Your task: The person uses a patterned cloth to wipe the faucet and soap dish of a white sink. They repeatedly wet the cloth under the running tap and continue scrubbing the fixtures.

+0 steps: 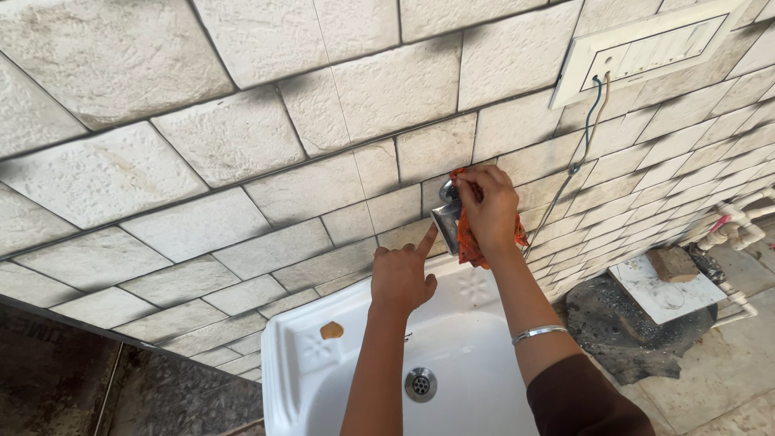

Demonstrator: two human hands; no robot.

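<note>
A: Right, hands first. Right hand point(487, 208) is up at the tap point(448, 211), fingers curled shut around an orange rag point(468, 242). Fingertips press the rag against the top of the tap; the loose end hangs below the palm, along the wrist side.

B: And the left hand point(401, 276)?

A: Lower, just under the right. Index finger stretched out, tip touching the underside of the tap's metal body. Other fingers folded into the palm, holding nothing.

B: Where does the tap sit?

A: It sticks out of the tiled wall point(242, 145), between the two hands: above the left fingertip, just left of the right fingers. Chrome, boxy spout, a round part above it. The rag covers its right side.

B: Below the hands?

A: White basin point(307, 363) fixed to the wall, both forearms reaching over it. Drain point(421, 384) lies between the forearms, well below the fingers. A small brown piece point(332, 329) rests on the basin's back ledge, left of the left hand and apart from it.

B: Anything on the arms?

A: Silver bangle point(539, 332) on the right forearm, dark sleeve lower down.

B: Surroundings?

A: Switch plate point(646, 52) high on the wall, up and right of the right fingers, with a thin wire point(583, 145) dropping from it past the right hand. White pipes point(739, 226) far right.
</note>
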